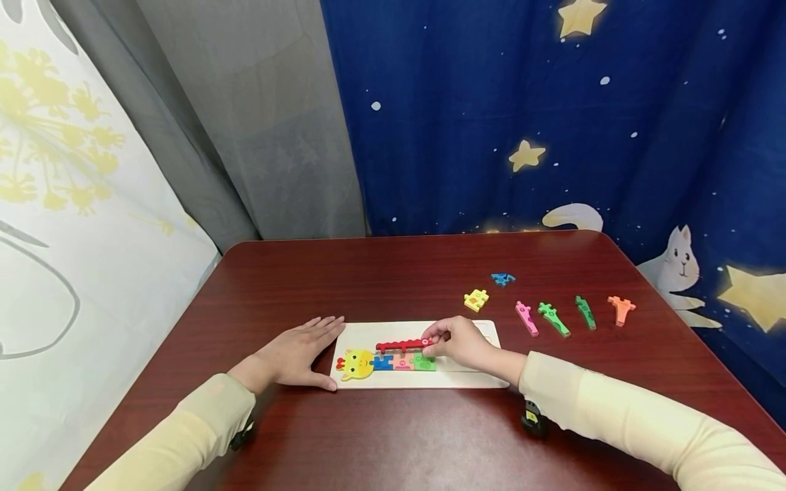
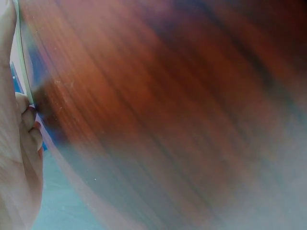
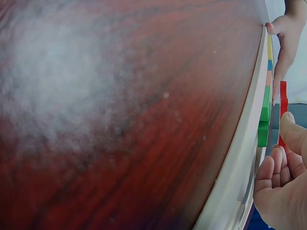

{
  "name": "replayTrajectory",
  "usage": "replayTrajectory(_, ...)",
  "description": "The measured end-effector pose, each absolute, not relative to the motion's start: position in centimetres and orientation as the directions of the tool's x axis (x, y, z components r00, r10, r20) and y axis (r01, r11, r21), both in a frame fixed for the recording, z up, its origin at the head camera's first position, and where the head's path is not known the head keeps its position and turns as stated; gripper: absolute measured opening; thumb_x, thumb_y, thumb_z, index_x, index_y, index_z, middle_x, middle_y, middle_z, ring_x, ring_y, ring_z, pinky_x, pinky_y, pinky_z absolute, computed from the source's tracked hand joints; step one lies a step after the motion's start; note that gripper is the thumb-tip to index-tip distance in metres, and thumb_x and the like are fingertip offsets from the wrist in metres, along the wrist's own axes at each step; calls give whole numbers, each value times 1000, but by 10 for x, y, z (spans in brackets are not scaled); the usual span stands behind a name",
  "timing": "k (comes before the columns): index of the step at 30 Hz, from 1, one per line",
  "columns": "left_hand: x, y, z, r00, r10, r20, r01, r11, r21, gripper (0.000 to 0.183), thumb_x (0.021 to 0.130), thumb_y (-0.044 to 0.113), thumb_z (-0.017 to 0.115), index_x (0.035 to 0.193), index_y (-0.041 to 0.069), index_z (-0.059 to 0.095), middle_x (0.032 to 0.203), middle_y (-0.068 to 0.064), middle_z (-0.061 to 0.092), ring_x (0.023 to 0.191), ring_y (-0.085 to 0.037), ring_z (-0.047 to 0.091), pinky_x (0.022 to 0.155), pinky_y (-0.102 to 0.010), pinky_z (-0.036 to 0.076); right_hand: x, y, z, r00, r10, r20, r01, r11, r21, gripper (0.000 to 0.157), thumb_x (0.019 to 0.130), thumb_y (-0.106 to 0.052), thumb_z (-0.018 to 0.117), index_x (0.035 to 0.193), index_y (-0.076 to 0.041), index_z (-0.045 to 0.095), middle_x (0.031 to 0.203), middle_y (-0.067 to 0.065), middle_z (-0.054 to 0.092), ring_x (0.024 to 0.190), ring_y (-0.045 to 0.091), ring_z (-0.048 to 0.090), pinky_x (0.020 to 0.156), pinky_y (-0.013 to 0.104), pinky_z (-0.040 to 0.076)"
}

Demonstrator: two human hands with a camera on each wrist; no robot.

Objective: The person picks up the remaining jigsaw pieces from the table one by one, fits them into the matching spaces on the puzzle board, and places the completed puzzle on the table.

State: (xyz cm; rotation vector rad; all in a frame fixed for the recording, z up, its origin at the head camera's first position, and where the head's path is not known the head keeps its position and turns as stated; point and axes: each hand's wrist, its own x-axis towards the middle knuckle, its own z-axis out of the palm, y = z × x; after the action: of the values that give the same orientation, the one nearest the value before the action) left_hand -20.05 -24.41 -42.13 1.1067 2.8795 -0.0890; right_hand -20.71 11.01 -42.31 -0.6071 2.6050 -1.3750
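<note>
Pinching the red strip [image 1: 399,346] only at one end, the right hand [image 1: 460,343] risks tilting it; the left hand [image 1: 301,354], outstretched, touches the board [image 1: 362,333].

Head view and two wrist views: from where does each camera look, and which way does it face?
Head: on the head, facing forward and down at the table, board and blue curtain; left hand, right hand and sleeves show.
Left wrist: on that wrist, facing mostly table; left hand at the left edge.
Right wrist: on that wrist, facing along the board's edge; right hand near, left hand beyond.
Head and right wrist share the red piece and both hands.
</note>
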Motion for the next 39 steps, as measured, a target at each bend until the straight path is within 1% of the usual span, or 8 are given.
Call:
replayTrajectory(7,-201,-244,-420,-740,669,-71,672,739,-36,114,75,88,40,155,8,24,159,-7,24,144,-26,23,115,-42,24,-207,109,-425,-902,-423,87,-309,493,-813,14,75,-12,85,85,-11,75,66,-6,57,62,9,50,55,21,40)
replayTrajectory(10,-201,-244,-420,-743,665,-76,669,743,-33,114,75,88,40,155,9,23,159,-6,23,144,-25,22,115,-41,23,-207,107,-424,-903,-424,77,-303,499,-812,14,75,-13,85,85,-11,75,66,-6,57,63,10,50,56,21,40)
replayTrajectory(17,-201,-245,-419,-734,676,-66,678,734,-36,113,75,87,39,154,7,25,158,-7,25,144,-26,23,115,-42,24,-206,105,-424,-907,-418,54,-288,520,-804,14,75,-14,85,85,-12,75,67,-6,57,63,11,50,56,23,40)
replayTrajectory(26,-201,-245,-418,-736,672,-83,676,736,-35,114,75,88,38,155,8,23,159,-6,23,145,-25,21,116,-40,22,-206,104,-424,-905,-422,53,-297,537,-790,14,75,-14,85,86,-12,76,66,-7,57,63,11,49,57,24,41)
replayTrajectory(34,-200,-246,-418,-727,684,-51,686,727,-34,113,76,86,42,154,6,26,157,-8,27,143,-27,25,114,-42,25,-207,105,-426,-892,-445,81,-332,523,-785,15,74,-14,85,85,-10,75,67,-6,58,62,9,50,57,23,42)
replayTrajectory(39,-201,-245,-417,-737,672,-71,675,737,-34,114,75,87,40,155,8,24,159,-6,24,144,-25,22,116,-40,23,-207,104,-425,-893,-444,73,-328,530,-782,15,74,-14,85,85,-11,75,67,-6,58,63,9,50,57,23,41)
